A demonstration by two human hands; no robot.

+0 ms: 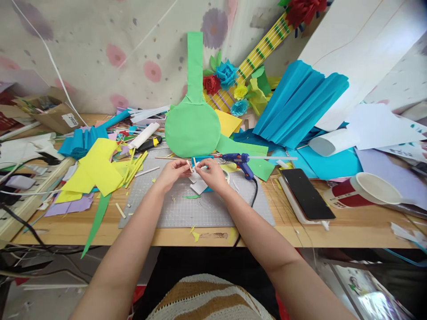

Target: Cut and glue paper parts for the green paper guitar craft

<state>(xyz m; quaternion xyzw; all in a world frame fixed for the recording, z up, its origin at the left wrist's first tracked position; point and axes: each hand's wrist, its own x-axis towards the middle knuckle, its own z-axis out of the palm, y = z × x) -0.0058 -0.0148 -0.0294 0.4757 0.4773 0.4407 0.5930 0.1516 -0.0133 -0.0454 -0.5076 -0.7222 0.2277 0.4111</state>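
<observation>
My left hand (175, 172) pinches a short pale stick (190, 166) above the grey cutting mat (200, 216). Close beside it, my right hand (213, 173) grips a second short pale stick (195, 162) between thumb and fingers. I cannot tell whether the two pieces touch. White paper scraps (199, 186) lie under my hands. Just right of them rests a blue glue gun (243, 164), a clear glue stick (273, 158) in its back. Behind my hands stands a green paper-covered guitar shape (192, 126) with a long neck.
Yellow paper sheets (96, 171) and a black-and-yellow cutter (149, 144) lie left. At right are a phone (308, 193), a paper cup (362, 191) and folded blue crepe paper (296, 106). A yellow flower-trimmed guitar (263, 46) leans behind. The glue gun's black cord (255, 195) runs over the front edge.
</observation>
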